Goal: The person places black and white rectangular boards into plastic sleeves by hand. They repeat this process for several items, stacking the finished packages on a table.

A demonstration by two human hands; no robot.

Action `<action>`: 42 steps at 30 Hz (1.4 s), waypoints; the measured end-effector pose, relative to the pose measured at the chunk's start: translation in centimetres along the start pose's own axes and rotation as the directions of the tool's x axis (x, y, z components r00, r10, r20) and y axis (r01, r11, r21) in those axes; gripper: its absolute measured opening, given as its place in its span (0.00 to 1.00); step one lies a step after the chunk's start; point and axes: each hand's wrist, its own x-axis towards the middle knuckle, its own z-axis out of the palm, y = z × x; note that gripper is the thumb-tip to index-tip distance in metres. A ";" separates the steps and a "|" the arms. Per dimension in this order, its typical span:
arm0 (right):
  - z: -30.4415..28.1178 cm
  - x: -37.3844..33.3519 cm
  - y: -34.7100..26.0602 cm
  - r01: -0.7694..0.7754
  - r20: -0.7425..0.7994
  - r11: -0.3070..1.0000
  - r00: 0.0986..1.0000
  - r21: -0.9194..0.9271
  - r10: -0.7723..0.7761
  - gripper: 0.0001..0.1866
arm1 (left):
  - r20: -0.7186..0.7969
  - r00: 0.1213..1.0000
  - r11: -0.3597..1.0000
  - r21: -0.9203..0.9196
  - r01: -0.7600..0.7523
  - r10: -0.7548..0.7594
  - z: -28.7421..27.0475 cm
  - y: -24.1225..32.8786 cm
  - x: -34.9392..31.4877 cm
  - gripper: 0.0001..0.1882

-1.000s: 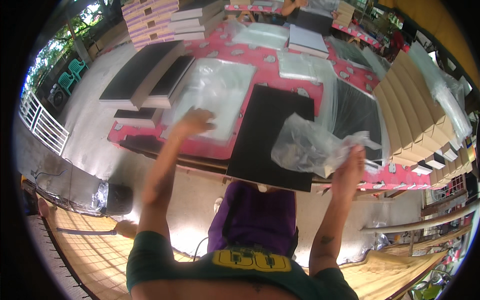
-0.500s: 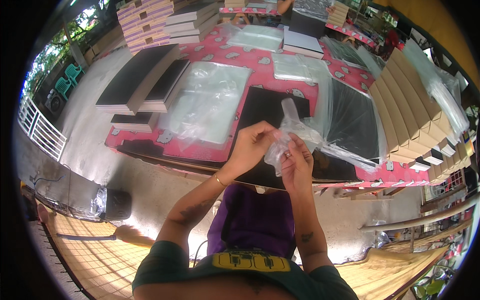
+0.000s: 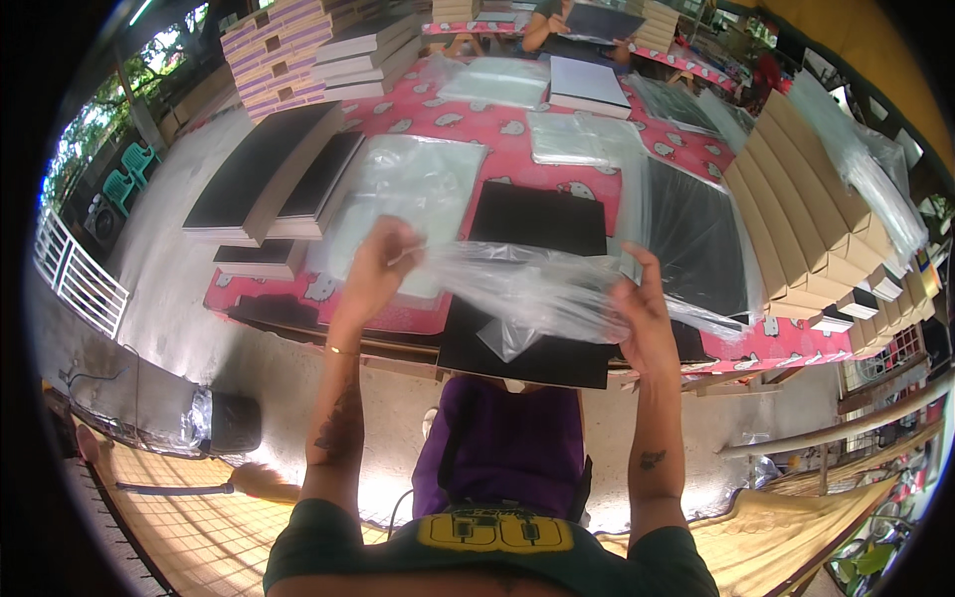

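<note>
Left hand [image 3: 373,269] and right hand [image 3: 642,313] each in a pinching grip on a clear plastic bag [image 3: 517,289], stretched above a black board [image 3: 532,284] on the worktop [image 3: 448,124].

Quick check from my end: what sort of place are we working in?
Probably an open-air packing workshop: both hands, left hand and right hand, stretch a clear plastic bag over a black book, with stacked books and brown boxes around.
</note>
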 end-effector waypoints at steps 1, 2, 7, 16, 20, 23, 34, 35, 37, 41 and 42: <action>1.1 0.0 -0.9 0.022 0.034 0.951 0.999 -0.309 -0.012 0.12 | 0.082 0.980 0.979 0.075 -0.190 0.184 0.6 2.5 0.6 0.04; 3.0 0.2 -1.7 0.200 0.285 0.876 0.956 -0.440 -0.075 0.10 | 0.160 0.919 0.916 0.125 -0.381 0.360 1.0 4.9 1.2 0.04; 4.9 1.1 -2.9 0.246 0.258 -0.162 0.965 -0.956 -0.056 0.20 | 0.378 0.907 0.716 0.580 -0.388 0.186 4.3 4.8 2.8 0.04; -2.5 -4.5 -3.7 0.094 0.149 -0.207 0.952 -0.974 -0.267 0.19 | 0.241 0.918 0.463 0.805 -0.370 0.315 -0.7 3.8 0.3 0.10; -7.2 -4.4 -1.0 0.122 0.218 0.562 0.970 -0.818 0.107 0.15 | 0.281 0.950 0.807 -0.588 0.060 0.134 -2.6 5.2 -0.2 0.06; -7.4 -4.3 0.5 -0.036 0.105 0.998 0.994 0.057 0.030 0.16 | 0.486 0.874 0.798 -0.523 0.300 -0.010 -1.1 8.4 -1.2 0.07; -5.4 -4.4 0.0 -0.141 0.149 0.914 0.985 0.380 0.090 0.13 | 0.917 0.380 0.984 0.059 0.167 -0.119 2.1 7.5 -2.2 0.21; -5.9 -4.6 -0.3 -0.127 -0.003 0.827 0.988 0.547 0.153 0.13 | 0.828 0.559 0.971 -0.104 0.218 -0.037 2.3 6.7 -3.1 0.19; -5.8 -4.9 -0.2 -0.315 0.234 0.949 0.923 0.007 0.305 0.11 | 0.553 0.832 0.773 -0.515 0.370 -0.030 1.6 5.9 -3.7 0.18; -6.1 -5.4 3.0 -0.045 0.446 0.995 0.892 -0.088 0.080 0.09 | 0.534 0.718 0.447 -0.562 0.696 -0.447 2.1 3.0 -4.5 0.23; -5.9 -5.6 3.3 -0.070 0.278 0.977 0.960 0.203 0.011 0.09 | 0.590 0.586 0.498 -0.329 0.802 -0.555 3.1 1.9 -5.2 0.25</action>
